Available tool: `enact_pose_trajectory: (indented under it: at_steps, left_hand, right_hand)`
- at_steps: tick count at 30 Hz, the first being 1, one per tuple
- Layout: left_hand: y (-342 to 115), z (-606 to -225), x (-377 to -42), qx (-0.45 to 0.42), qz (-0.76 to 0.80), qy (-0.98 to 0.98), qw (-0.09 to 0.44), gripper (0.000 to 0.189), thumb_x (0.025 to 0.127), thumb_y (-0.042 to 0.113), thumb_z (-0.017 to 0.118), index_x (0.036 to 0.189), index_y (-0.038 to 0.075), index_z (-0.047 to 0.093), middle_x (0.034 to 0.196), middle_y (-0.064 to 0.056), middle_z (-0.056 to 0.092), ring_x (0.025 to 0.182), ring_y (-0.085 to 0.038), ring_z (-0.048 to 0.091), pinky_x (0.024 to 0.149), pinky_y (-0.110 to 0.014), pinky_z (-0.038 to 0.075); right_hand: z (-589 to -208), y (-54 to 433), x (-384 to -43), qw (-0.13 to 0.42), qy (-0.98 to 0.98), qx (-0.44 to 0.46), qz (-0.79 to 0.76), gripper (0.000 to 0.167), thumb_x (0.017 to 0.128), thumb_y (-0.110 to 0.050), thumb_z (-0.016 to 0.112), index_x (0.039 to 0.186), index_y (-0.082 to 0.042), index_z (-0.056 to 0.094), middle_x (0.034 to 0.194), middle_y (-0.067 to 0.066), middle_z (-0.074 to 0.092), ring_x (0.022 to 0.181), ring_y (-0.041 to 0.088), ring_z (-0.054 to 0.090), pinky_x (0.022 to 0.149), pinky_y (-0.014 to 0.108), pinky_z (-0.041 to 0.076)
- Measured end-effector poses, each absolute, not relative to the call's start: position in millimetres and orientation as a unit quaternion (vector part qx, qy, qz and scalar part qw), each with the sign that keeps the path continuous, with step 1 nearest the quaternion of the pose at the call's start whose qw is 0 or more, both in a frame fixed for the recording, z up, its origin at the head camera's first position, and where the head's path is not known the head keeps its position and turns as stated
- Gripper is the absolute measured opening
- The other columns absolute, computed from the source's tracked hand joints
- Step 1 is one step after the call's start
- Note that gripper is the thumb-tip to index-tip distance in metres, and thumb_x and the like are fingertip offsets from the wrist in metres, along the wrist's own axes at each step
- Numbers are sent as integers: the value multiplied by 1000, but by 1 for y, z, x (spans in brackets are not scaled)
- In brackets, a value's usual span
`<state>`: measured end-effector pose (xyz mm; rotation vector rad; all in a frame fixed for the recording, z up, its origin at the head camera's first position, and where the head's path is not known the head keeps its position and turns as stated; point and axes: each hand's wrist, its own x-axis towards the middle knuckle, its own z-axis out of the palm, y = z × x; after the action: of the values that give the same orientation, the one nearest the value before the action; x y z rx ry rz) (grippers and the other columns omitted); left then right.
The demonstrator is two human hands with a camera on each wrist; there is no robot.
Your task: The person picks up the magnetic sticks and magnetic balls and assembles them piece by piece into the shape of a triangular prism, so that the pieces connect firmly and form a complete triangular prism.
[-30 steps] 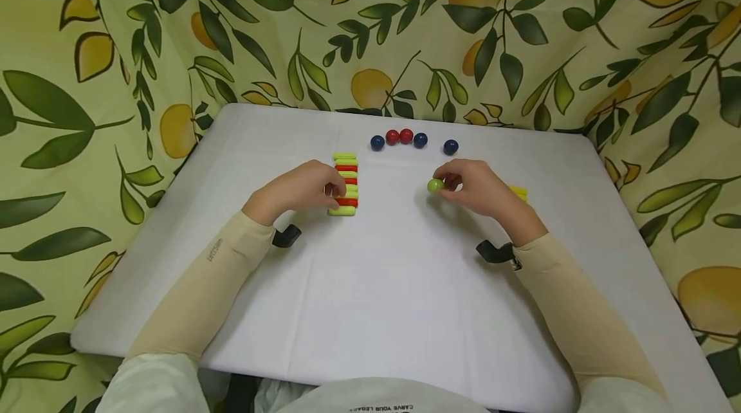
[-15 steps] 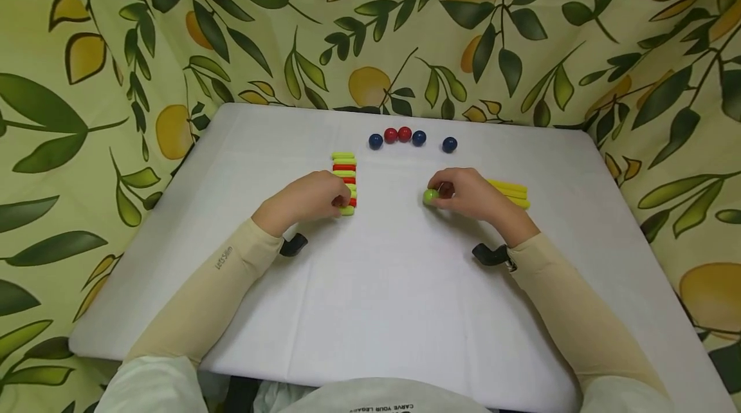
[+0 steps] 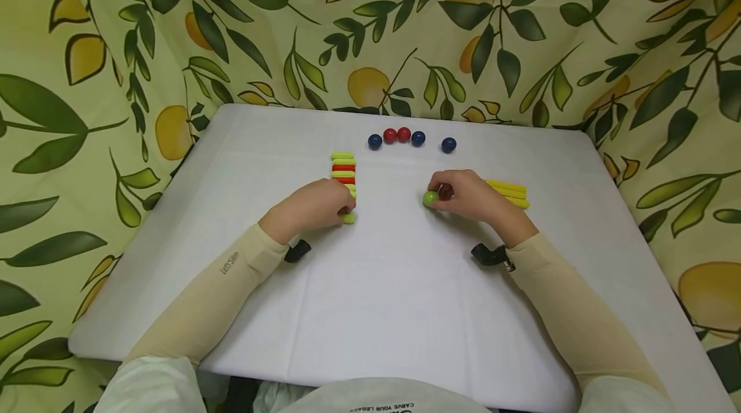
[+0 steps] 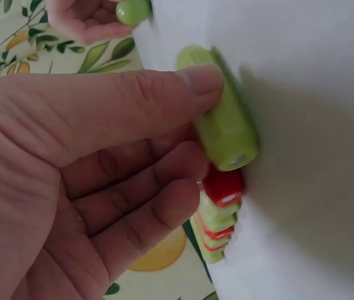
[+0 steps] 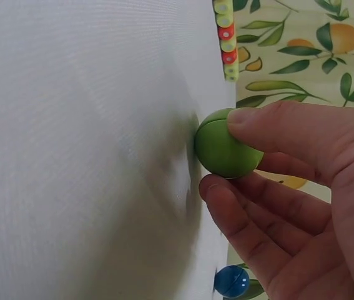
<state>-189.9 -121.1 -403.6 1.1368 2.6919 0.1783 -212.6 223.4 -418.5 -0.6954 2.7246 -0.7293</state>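
In the head view a row of short light green and red rods lies side by side left of the middle. My left hand is at the near end of this row, pinching the nearest light green rod between thumb and fingers. That rod has a metal dot on its end, and a red rod lies right behind it. Across the table my right hand holds a green ball between thumb and fingertips, close over the white cloth. The left hand hides part of the row.
Farther back on the white table are two red balls between dark blue balls, with another blue ball to their right. Longer yellow rods lie beyond the right hand. A leaf-patterned curtain surrounds the table.
My left hand has moved nearer and slightly right, drawing the end green rod a little away from the row. My right hand has brought the green ball slightly nearer and left, uncovering more yellow rods.
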Motion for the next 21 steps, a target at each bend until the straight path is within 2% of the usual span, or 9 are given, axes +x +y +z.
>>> enact_pose_trajectory:
  at_steps: [4, 12, 16, 21]
  left_hand:
    - [-119, -404, -189, 393, 57, 911, 110, 25, 93, -1, 76, 75, 14, 66, 69, 4, 46, 71, -18, 44, 68, -31, 39]
    - [-117, -401, -185, 388, 43, 915, 100, 19, 96, 6, 78, 80, 15, 74, 74, 4, 61, 71, -19, 51, 72, -34, 49]
    - [-114, -404, -183, 387, 50, 914, 110, 18, 97, 6, 77, 81, 14, 75, 72, 4, 60, 71, -18, 51, 72, -33, 50]
    - [-112, -405, -183, 395, 70, 911, 100, 10, 97, 9, 80, 87, 12, 78, 77, 3, 61, 77, -18, 55, 79, -33, 52]
  right_hand:
    - [-417, 223, -213, 123, 931, -236, -250, 22, 95, -11, 85, 115, -11, 75, 100, 4, 72, 93, 26, 63, 81, 39, 57]
    - [-418, 221, -213, 125, 934, -227, -247, 22, 96, -13, 85, 115, -12, 74, 100, 5, 71, 93, 26, 63, 81, 39, 57]
    - [-419, 222, -211, 127, 934, -224, -247, 21, 96, -13, 85, 115, -12, 74, 100, 5, 72, 92, 26, 63, 80, 39, 57]
    - [-418, 222, -209, 119, 934, -229, -248, 21, 96, -13, 85, 113, -12, 74, 98, 4, 72, 91, 25, 63, 79, 39, 57]
